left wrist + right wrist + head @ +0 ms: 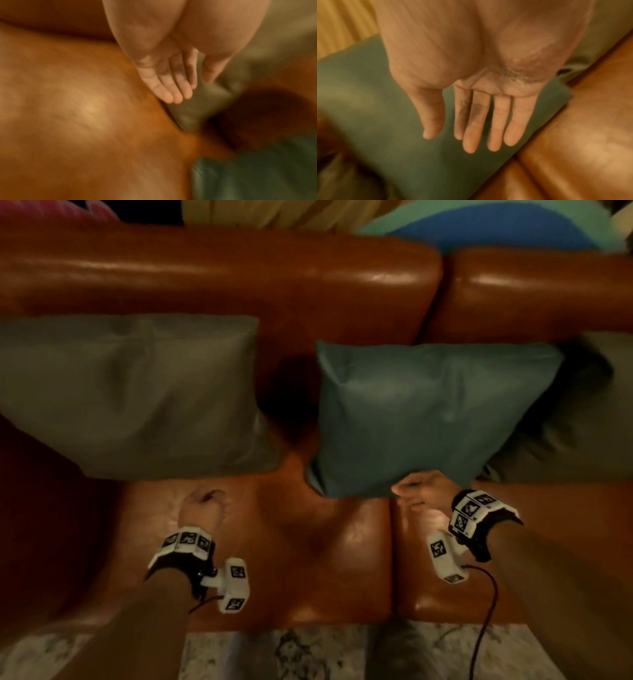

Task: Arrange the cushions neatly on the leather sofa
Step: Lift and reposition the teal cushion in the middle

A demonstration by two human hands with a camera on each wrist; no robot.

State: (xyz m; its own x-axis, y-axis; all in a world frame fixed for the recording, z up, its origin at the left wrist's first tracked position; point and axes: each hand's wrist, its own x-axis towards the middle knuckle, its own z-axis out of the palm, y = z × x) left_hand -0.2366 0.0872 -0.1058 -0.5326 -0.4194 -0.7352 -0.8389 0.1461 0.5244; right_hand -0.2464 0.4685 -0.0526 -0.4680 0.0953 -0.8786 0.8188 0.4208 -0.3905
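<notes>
- Left hand (202,506) sits over the seat just below the grey cushion (126,395); left wrist view shows fingers (169,93) straight and together, holding nothing, tips near the cushion's lower corner. Contact with it: can't tell, too blurred.
- Grey cushion leans on the backrest at the left end of the sofa (274,546), roughly upright and square.
- Gap of bare leather between grey and teal.
- Teal cushion (428,419) stands mid-sofa against the backrest, over the split between the two seat pads, lower left corner hanging forward a bit.
- Right hand (419,491) at the teal cushion's bottom edge; right wrist view shows it flat, fingers (471,135) spread and straight in front of the teal fabric, gripping nothing. Touching or just off it: unclear.
- Third cushion (579,412), olive-grey, at far right, partly behind the teal one, slumped lower; its far side runs out of frame.
- Handling, my read: all look light, soft, loosely filled, with matte fabric that shouldn't slip in the hand. Leather is glossy, so bases may slide forward when nudged.
- Hold: pinch two top corners or clamp both side edges, lift and set down rather than drag; flat palms for final patting.
- Nothing fragile. Main risk is knocking a neighbour over.
</notes>
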